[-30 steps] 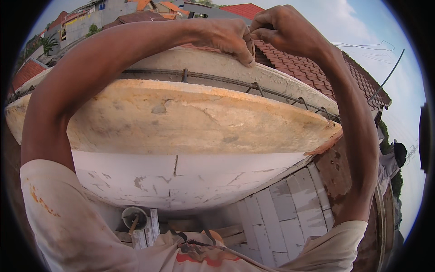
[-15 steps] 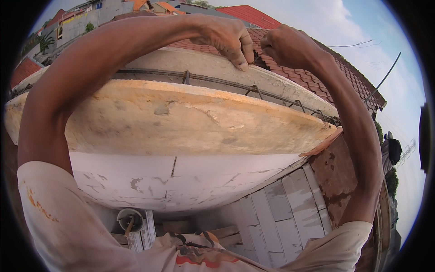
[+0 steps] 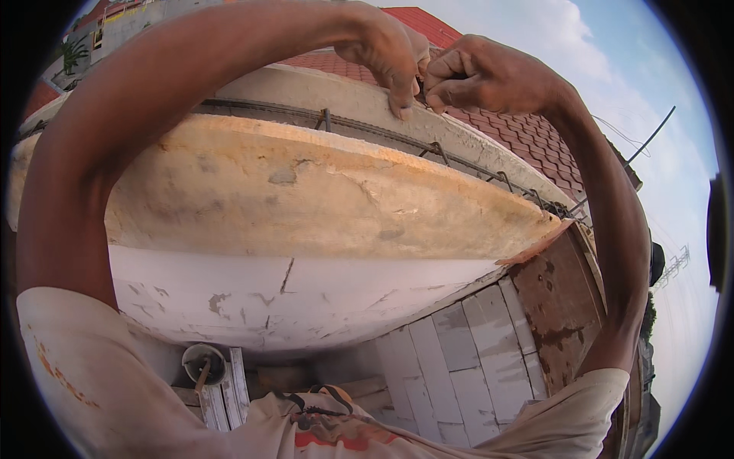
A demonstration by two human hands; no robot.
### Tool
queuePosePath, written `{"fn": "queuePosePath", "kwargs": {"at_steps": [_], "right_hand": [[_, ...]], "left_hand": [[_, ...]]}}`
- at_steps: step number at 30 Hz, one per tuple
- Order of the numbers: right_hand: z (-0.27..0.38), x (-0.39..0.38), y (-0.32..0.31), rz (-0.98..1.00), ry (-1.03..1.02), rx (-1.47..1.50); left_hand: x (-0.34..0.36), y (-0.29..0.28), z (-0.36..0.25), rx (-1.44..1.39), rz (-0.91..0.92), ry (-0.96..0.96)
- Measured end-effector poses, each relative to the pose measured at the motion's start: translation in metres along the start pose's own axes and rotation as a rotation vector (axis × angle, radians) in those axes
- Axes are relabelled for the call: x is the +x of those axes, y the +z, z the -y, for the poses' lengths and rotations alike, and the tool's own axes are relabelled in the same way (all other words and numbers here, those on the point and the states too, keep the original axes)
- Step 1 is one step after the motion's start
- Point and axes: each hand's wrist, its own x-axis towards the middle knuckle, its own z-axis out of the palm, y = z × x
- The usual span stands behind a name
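Both my arms reach up and forward over a yellowish, plaster-smeared board (image 3: 321, 191). My left hand (image 3: 386, 57) is closed, fingers curled, its fingertips down at the top edge of a grey far board (image 3: 329, 90). Close beside it, my right hand (image 3: 489, 76) is closed in a pinch, thumb and fingers together. Between the fingertips is something small and dark, too hidden to name. Steel reinforcing bars (image 3: 264, 111) with bent ties run in the gap between the two boards, just below my hands.
Below the near board stands a white block wall (image 3: 229, 294), meeting another block wall (image 3: 459, 344) at right. A bucket (image 3: 200, 349) sits low left beside planks (image 3: 238, 390). A brown panel (image 3: 558, 298) and thin rod (image 3: 650, 139) are at right, tiled roof (image 3: 520, 138) beyond.
My right hand has moved left and down, close against my left hand. The boards and walls have shifted slightly up and left in view.
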Motion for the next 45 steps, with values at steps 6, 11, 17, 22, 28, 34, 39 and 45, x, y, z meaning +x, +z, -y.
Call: {"fn": "queuePosePath", "kwargs": {"at_steps": [6,11,17,22,28,34,39,45], "right_hand": [[0.016,-0.001,0.001,0.085,0.187,-0.503],[0.028,0.014,-0.003,-0.093,0.124,-0.294],[0.015,-0.012,0.01,0.18,0.021,-0.434],[0.01,0.014,0.002,-0.112,0.232,-0.374],[0.019,-0.05,0.024,-0.027,0.197,-0.306],[0.066,-0.078,0.046,-0.097,0.537,-0.53],[0.113,-0.13,0.077,-0.557,0.505,-0.238],[0.138,-0.135,0.136,-0.898,0.5,0.575]], "left_hand": [[-0.002,0.004,0.001,0.078,-0.113,-0.071],[0.0,0.006,0.006,-0.001,-0.044,-0.058],[0.0,-0.006,0.008,0.089,0.037,-0.037],[-0.014,-0.007,-0.004,0.142,0.058,-0.063],[-0.03,-0.009,-0.028,0.271,0.056,-0.106],[-0.03,0.003,-0.054,0.385,0.129,-0.105],[-0.036,0.023,-0.092,0.877,0.016,-0.183],[-0.035,0.049,-0.079,0.772,-0.006,-0.256]]}}
